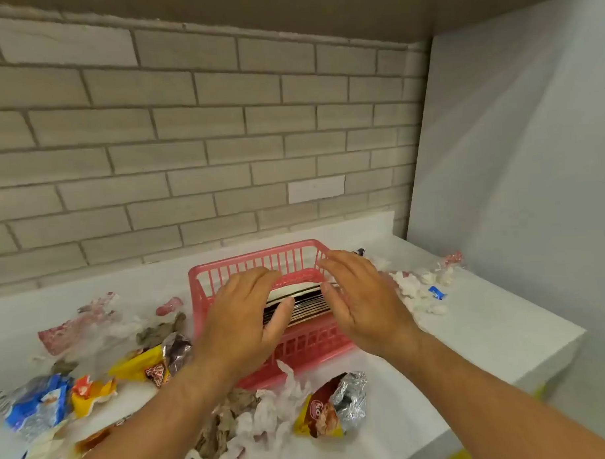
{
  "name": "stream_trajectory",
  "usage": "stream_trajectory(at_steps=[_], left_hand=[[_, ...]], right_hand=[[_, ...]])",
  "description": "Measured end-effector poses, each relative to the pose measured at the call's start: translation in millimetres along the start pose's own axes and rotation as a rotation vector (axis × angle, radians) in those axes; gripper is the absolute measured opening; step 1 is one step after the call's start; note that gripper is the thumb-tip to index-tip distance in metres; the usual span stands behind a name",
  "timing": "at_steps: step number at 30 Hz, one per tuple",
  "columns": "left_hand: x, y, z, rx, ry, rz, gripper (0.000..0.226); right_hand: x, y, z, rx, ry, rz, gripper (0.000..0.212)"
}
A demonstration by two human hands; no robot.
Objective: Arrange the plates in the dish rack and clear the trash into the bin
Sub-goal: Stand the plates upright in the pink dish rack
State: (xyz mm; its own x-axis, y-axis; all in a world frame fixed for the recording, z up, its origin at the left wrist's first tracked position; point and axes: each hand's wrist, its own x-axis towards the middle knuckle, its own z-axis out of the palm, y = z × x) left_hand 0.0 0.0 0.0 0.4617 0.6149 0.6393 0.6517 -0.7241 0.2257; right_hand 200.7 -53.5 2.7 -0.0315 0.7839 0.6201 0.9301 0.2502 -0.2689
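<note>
A pink plastic dish rack (297,255) stands on the white counter by the brick wall. Several plates (309,303) stand on edge inside it, white and dark rims showing. My left hand (244,315) is over the left side of the plates, fingers fairly straight, thumb touching the rims. On the right side of the stack my right hand (360,296) hovers, fingers straight. Neither hand grips anything. Trash lies all around: a yellow snack wrapper (144,367), a foil snack bag (336,405), a blue wrapper (38,401), crumpled tissues (263,416).
More crumpled tissue and plastic (418,288) lies right of the rack, clear and red plastic (74,328) at the left. The counter's right edge (552,358) drops off near a grey wall. No bin is in view.
</note>
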Motion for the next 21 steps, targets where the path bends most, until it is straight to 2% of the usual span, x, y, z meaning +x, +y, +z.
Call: stream_trajectory(at_steps=[5,10,14,21], left_hand=[[-13,-10,15,0.053,0.001,-0.033,0.046],[-20,-6,25,0.076,0.179,-0.04,0.039],[-24,-2,32,0.128,0.245,-0.041,0.038],[-31,19,42,0.077,0.227,-0.114,0.047]], right_hand=[[-2,5,26,-0.002,-0.07,-0.032,0.045],[2,15,37,0.059,-0.066,-0.042,0.047],[7,24,37,0.126,-0.091,-0.06,0.046],[24,34,31,0.306,-0.198,-0.031,0.038]])
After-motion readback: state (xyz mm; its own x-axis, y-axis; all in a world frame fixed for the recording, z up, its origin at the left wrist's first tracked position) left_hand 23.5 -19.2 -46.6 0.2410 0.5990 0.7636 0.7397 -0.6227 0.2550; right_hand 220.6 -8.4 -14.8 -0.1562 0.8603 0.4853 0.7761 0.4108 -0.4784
